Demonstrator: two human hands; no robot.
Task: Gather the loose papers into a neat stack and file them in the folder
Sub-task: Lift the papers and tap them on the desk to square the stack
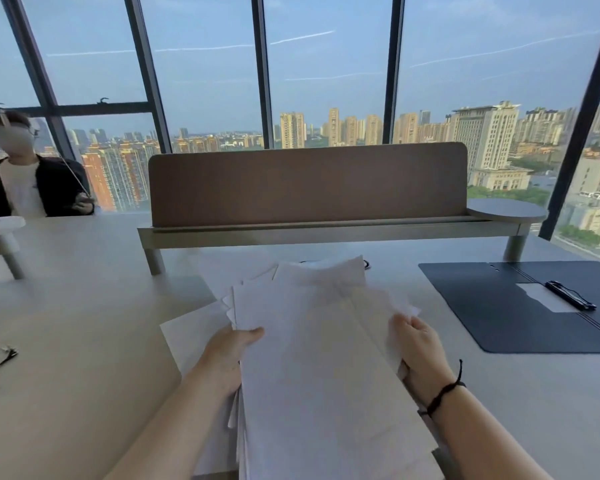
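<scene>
So you're in the gathering part right now, not the filing part. Your left hand (231,355) grips the left edge of the papers (312,358), thumb on top and fingers tucked under, and your right hand (418,351) is curled round the right edge the same way, so both hands are clamped on the bundle and it's lifted off the table (84,341) in front of you. The bundle is honestly still pretty messy: corners fan out at the top and down the left side, nothing lines up. There's also at least one loose sheet (191,334) lying flat on the table under your left hand, so I'd say not everything is collected yet. The folder (499,306) sits open on the table off to your right, well apart from the papers, with a black clip (570,295) near its spine and a small white slip (542,297) beside it. Next move, I reckon: grab that stray sheet, then stand the bundle on its bottom edge and tap it on the table till the edges square up, loosening your grip a bit so the sheets can slide. Only then carry it over to the folder. Whether the clip needs opening first, I can't tell from here.
</scene>
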